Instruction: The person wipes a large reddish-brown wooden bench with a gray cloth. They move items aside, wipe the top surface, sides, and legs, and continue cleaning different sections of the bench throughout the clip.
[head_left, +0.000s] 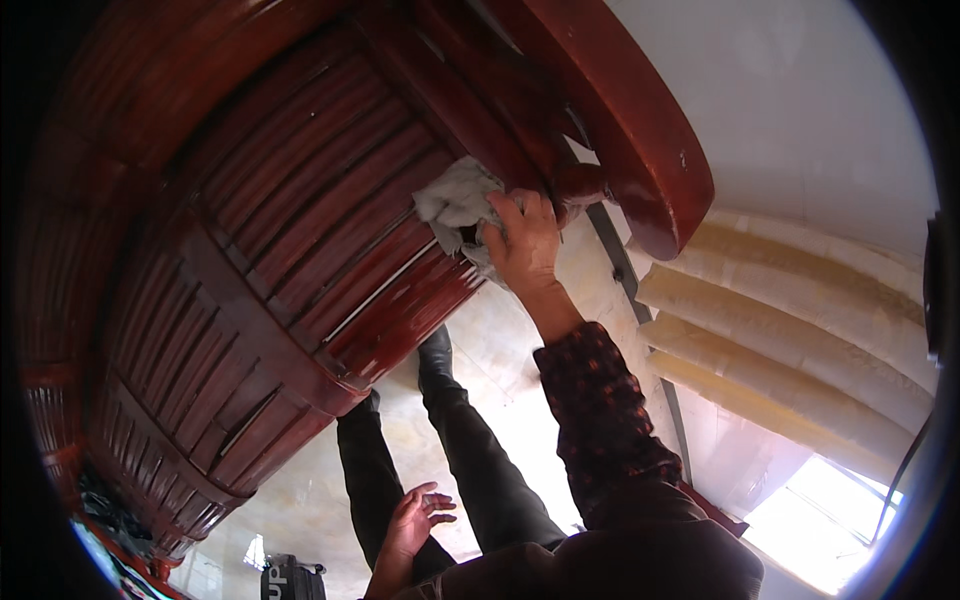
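Observation:
A long slatted bench of glossy reddish-brown wood (330, 187) fills the left and upper part of the view. My right hand (525, 236) grips a crumpled grey cloth (457, 196) and presses it on the front corner of the seat, close to the base of the armrest. The broad curved armrest (637, 112) rises just above and to the right of that hand. Lower down, my left hand (420, 517) hangs in front of my legs with its fingers apart and nothing in it.
Stacked cream-coloured cushions or rolls (780, 315) lie at the right, beside a dark metal strip (626, 270). A black case with white lettering (292, 579) stands on the pale, shiny floor (300, 487). My legs are close to the seat's front edge.

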